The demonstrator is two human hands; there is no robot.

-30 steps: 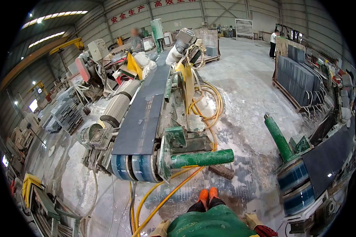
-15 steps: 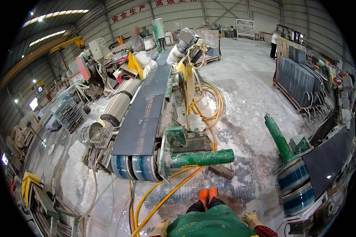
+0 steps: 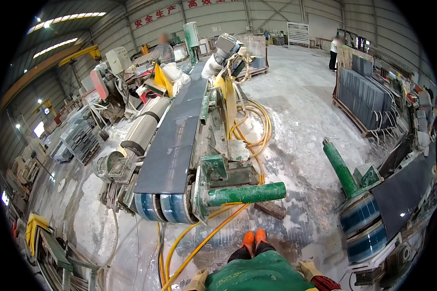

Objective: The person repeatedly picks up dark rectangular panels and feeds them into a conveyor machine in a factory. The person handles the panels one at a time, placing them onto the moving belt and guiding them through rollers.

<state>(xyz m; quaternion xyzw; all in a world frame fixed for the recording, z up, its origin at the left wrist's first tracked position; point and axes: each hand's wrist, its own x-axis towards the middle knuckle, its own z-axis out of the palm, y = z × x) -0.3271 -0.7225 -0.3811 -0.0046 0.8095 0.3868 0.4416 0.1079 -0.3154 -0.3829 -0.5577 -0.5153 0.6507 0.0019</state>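
Observation:
My left hand (image 3: 197, 281), in a beige work glove, hangs low beside the green apron (image 3: 255, 274). My right hand (image 3: 308, 269), gloved alike below a red-and-black sleeve, is on the apron's other side. No object shows in either glove; the fingers are too small and partly covered to read. Ahead of me a belt conveyor (image 3: 160, 207) with blue-banded rollers carries dark grey stone slabs (image 3: 166, 165) laid end to end, glossy on top. A green cylindrical bar (image 3: 247, 194) juts right from its near end, beyond my orange boots (image 3: 255, 237). Neither hand touches the conveyor.
Yellow hoses (image 3: 264, 123) coil right of the conveyor and run along the wet floor. A second roller conveyor (image 3: 366, 242) holds a dark slab on the right. Behind it stands a rack of slabs (image 3: 361, 94). Two people (image 3: 333, 53) are farther off. A motor (image 3: 114, 165) sits left.
The whole scene has shifted slightly left in the picture as my head turned a little. My hands keep their places beside the apron, and the slabs look still on the belt.

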